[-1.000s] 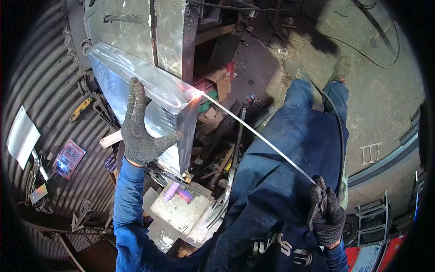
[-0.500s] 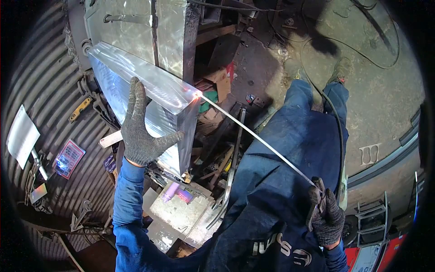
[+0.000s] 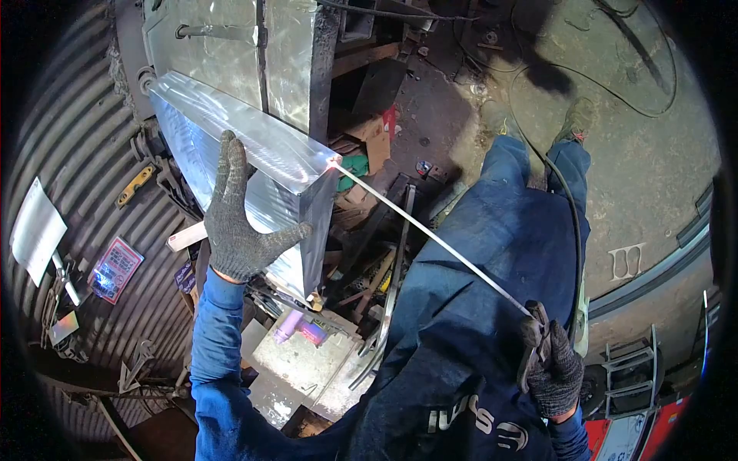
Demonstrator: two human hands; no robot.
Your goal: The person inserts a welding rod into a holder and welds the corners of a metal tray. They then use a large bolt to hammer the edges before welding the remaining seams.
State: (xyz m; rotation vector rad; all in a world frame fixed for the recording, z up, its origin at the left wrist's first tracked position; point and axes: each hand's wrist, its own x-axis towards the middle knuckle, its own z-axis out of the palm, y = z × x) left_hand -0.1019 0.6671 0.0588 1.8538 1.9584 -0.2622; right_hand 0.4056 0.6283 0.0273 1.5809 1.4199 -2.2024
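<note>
A shiny sheet-metal box with brushed faces juts out at the upper left. My left hand, in a grey knit glove, lies against its side with fingers stretched and thumb spread. At lower right my gloved right hand is closed round an electrode holder. From the holder a long, pale welding rod runs up and left. Its tip meets the box's right-hand corner, where a small pinkish-white glow shows. The palm side of my left hand is hidden.
A metal cabinet stands behind the box. Corrugated sheeting on the left carries a yellow spirit level and a red-edged sign. Cardboard and scrap lie below the corner. A cable runs along my leg.
My right hand has shifted very slightly left with the holder and rod. The glow at the rod's tip is smaller and dimmer. My left hand keeps its place.
</note>
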